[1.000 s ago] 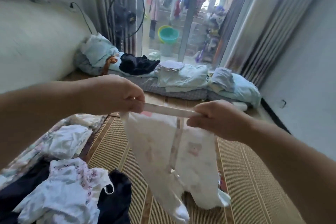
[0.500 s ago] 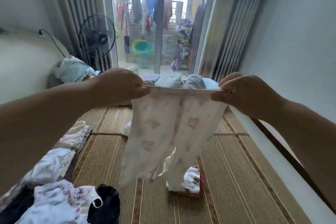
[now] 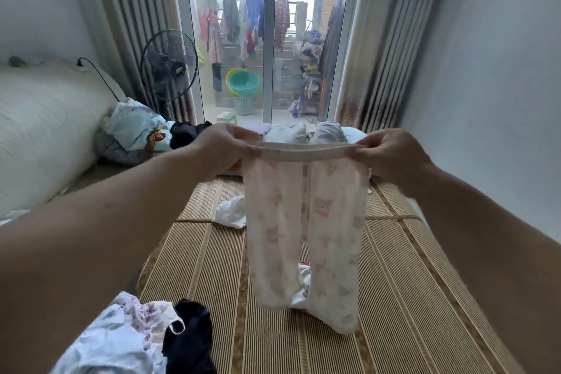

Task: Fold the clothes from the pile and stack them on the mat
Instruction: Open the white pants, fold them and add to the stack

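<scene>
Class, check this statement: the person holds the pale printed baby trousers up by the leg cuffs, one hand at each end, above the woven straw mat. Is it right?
One detail is wrong. In the head view the left hand and right hand hold the pale printed baby trousers by the elastic waistband, not the cuffs. The legs hang down above the woven straw mat.
</scene>
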The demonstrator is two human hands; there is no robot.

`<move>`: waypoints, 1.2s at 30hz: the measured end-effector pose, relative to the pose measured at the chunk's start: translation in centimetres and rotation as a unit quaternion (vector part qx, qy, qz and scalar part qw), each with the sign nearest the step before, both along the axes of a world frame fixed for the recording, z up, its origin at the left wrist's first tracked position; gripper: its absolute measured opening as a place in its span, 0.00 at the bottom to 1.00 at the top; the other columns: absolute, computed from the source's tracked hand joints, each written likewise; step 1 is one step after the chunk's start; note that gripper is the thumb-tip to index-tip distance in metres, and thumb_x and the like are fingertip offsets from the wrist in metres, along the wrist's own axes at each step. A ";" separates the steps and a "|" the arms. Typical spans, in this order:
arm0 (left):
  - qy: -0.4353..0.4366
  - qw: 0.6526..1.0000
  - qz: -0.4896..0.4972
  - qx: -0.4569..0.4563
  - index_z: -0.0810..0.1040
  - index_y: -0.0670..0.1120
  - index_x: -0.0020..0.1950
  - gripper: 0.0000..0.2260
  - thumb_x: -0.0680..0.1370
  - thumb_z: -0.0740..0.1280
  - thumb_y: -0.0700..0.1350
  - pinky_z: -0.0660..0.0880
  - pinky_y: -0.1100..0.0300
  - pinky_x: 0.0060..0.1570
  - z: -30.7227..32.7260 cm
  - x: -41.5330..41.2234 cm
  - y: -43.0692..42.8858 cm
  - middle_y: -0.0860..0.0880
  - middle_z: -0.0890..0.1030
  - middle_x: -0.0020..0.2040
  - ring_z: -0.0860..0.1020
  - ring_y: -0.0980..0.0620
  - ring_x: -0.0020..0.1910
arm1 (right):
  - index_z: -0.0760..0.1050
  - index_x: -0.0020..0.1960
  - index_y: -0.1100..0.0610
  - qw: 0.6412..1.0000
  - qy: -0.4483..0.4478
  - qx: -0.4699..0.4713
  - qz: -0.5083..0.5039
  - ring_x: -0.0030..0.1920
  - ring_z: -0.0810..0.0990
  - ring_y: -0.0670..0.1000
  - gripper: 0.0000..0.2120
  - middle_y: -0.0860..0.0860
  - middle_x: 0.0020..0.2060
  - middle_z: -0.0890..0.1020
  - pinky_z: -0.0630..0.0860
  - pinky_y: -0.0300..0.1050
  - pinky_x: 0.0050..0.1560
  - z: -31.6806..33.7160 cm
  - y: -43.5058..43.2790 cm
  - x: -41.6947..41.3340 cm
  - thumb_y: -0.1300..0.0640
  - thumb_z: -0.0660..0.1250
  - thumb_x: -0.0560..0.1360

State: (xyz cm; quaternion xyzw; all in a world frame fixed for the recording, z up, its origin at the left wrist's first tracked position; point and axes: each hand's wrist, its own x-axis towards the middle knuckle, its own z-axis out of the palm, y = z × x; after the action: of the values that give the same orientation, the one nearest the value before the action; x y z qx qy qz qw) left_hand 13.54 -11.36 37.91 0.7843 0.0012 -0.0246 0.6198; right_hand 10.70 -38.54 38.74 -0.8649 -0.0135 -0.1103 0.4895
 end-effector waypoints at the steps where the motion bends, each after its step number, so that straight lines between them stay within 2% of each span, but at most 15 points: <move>1: 0.011 0.999 0.012 0.039 0.81 0.41 0.52 0.11 0.70 0.74 0.36 0.81 0.53 0.47 -0.4 0.0 -0.3 0.41 0.83 0.48 0.83 0.45 0.44 | 0.81 0.33 0.54 1.000 0.013 -0.002 -0.018 0.32 0.79 0.52 0.09 0.53 0.29 0.81 0.80 0.58 0.45 -0.7 0.4 0.0 0.49 0.75 0.63; 4: 0.031 0.992 0.060 0.107 0.80 0.41 0.41 0.03 0.72 0.73 0.36 0.81 0.56 0.42 -1.2 -0.6 -2.0 0.42 0.81 0.41 0.80 0.46 0.38 | 0.75 0.32 0.56 0.998 0.022 0.035 -0.052 0.32 0.78 0.55 0.10 0.53 0.28 0.79 0.80 0.60 0.42 -2.7 1.9 -0.3 0.50 0.69 0.60; 9: 0.107 0.993 0.028 -0.029 0.73 0.41 0.33 0.09 0.72 0.67 0.33 0.72 0.64 0.25 -2.6 -1.9 -4.9 0.45 0.73 0.30 0.73 0.52 0.25 | 0.76 0.43 0.53 0.990 0.023 0.130 -0.050 0.39 0.83 0.57 0.09 0.57 0.41 0.84 0.82 0.54 0.40 -5.2 4.8 -1.7 0.55 0.72 0.64; 14: 0.126 0.987 -0.047 -0.086 0.77 0.41 0.35 0.09 0.76 0.67 0.38 0.73 0.66 0.24 -1.9 -4.0 -6.9 0.46 0.77 0.30 0.75 0.54 0.24 | 0.82 0.48 0.58 0.984 0.029 0.165 0.064 0.43 0.84 0.59 0.07 0.57 0.42 0.85 0.81 0.58 0.45 -5.8 7.3 -2.4 0.55 0.68 0.76; 16: 0.133 0.986 -0.070 -0.075 0.81 0.40 0.43 0.11 0.78 0.65 0.46 0.74 0.66 0.27 -1.1 -4.5 -6.6 0.47 0.79 0.34 0.77 0.54 0.28 | 0.83 0.49 0.59 0.970 0.055 0.202 0.121 0.42 0.84 0.57 0.11 0.57 0.41 0.85 0.81 0.56 0.48 -5.4 7.4 -2.5 0.52 0.69 0.76; 19: 0.130 0.982 -0.136 0.002 0.80 0.43 0.57 0.18 0.79 0.63 0.56 0.73 0.62 0.36 0.2 -5.5 -5.3 0.49 0.79 0.41 0.77 0.53 0.40 | 0.82 0.49 0.61 0.965 0.047 0.198 0.164 0.39 0.82 0.51 0.07 0.55 0.40 0.84 0.80 0.47 0.43 -5.0 7.1 -2.8 0.59 0.70 0.74; 21: 0.049 0.983 -0.140 0.105 0.78 0.48 0.61 0.21 0.73 0.67 0.59 0.73 0.62 0.41 0.3 -5.7 -4.1 0.50 0.79 0.49 0.77 0.53 0.47 | 0.82 0.47 0.59 0.967 0.034 0.190 0.167 0.38 0.81 0.51 0.05 0.55 0.38 0.84 0.80 0.46 0.43 -4.9 7.1 -2.7 0.64 0.68 0.75; 23: -0.050 0.977 -0.101 0.182 0.72 0.55 0.69 0.37 0.61 0.74 0.63 0.76 0.58 0.53 -0.4 -5.3 -2.5 0.47 0.73 0.63 0.76 0.50 0.57 | 0.82 0.47 0.58 0.966 0.035 0.182 0.181 0.39 0.80 0.52 0.07 0.55 0.39 0.83 0.79 0.47 0.43 -4.5 7.3 -2.6 0.65 0.66 0.76; 25: -0.030 0.982 -0.119 0.147 0.61 0.58 0.75 0.53 0.53 0.79 0.62 0.70 0.49 0.66 -1.8 -4.5 -1.0 0.43 0.65 0.72 0.72 0.44 0.65 | 0.81 0.50 0.58 0.961 0.037 0.182 0.207 0.41 0.80 0.51 0.08 0.55 0.41 0.83 0.79 0.46 0.45 -4.0 7.4 -2.5 0.66 0.64 0.77; 26: -0.001 0.983 -0.158 0.095 0.59 0.55 0.76 0.54 0.54 0.81 0.59 0.69 0.48 0.68 -2.5 -4.3 -0.5 0.42 0.68 0.71 0.73 0.44 0.66 | 0.80 0.51 0.58 0.957 0.040 0.185 0.220 0.42 0.79 0.51 0.08 0.54 0.42 0.82 0.78 0.46 0.46 -3.7 7.4 -2.5 0.67 0.63 0.77; 28: 0.034 0.972 -0.232 0.026 0.71 0.45 0.69 0.38 0.61 0.81 0.48 0.74 0.51 0.62 -3.9 -3.5 0.3 0.44 0.80 0.59 0.80 0.47 0.57 | 0.78 0.52 0.56 0.953 0.048 0.182 0.237 0.44 0.78 0.51 0.10 0.54 0.43 0.81 0.77 0.48 0.51 -3.4 7.4 -2.3 0.68 0.62 0.78; 30: 0.023 0.971 -0.239 0.003 0.78 0.42 0.53 0.18 0.66 0.76 0.43 0.80 0.56 0.49 -4.5 -3.4 0.4 0.46 0.83 0.46 0.82 0.49 0.45 | 0.78 0.56 0.57 0.966 0.037 0.112 0.229 0.47 0.78 0.52 0.11 0.54 0.46 0.81 0.75 0.52 0.58 -3.7 7.2 -1.8 0.68 0.63 0.77; 32: 0.025 0.975 -0.218 -0.013 0.76 0.42 0.47 0.14 0.67 0.77 0.42 0.80 0.58 0.40 -5.0 -3.2 0.4 0.46 0.81 0.41 0.81 0.50 0.38 | 0.77 0.60 0.60 0.976 0.026 0.022 0.215 0.48 0.79 0.51 0.13 0.55 0.47 0.82 0.76 0.54 0.60 -4.1 7.0 -1.2 0.67 0.64 0.77; 34: 0.027 0.980 -0.196 0.007 0.75 0.44 0.43 0.13 0.66 0.77 0.43 0.78 0.59 0.36 -5.6 -2.8 0.4 0.48 0.80 0.37 0.79 0.52 0.35 | 0.80 0.56 0.61 0.975 0.020 -0.037 0.220 0.44 0.78 0.50 0.11 0.57 0.44 0.83 0.78 0.52 0.53 -5.2 7.1 -0.5 0.67 0.64 0.77; 36: 0.023 0.984 -0.165 0.068 0.77 0.47 0.40 0.14 0.62 0.79 0.44 0.75 0.55 0.39 -6.7 -1.7 0.3 0.49 0.78 0.36 0.77 0.50 0.36 | 0.81 0.51 0.59 0.974 -0.005 -0.122 0.192 0.40 0.77 0.48 0.09 0.54 0.40 0.82 0.75 0.38 0.42 -6.5 7.4 0.2 0.65 0.63 0.76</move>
State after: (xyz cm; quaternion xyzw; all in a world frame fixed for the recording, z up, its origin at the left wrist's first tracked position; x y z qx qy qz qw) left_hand 11.85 -11.01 31.21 0.8133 -0.1121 -0.1440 0.5525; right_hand 10.94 -31.09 32.22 -0.8987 -0.1949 -0.0160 0.3925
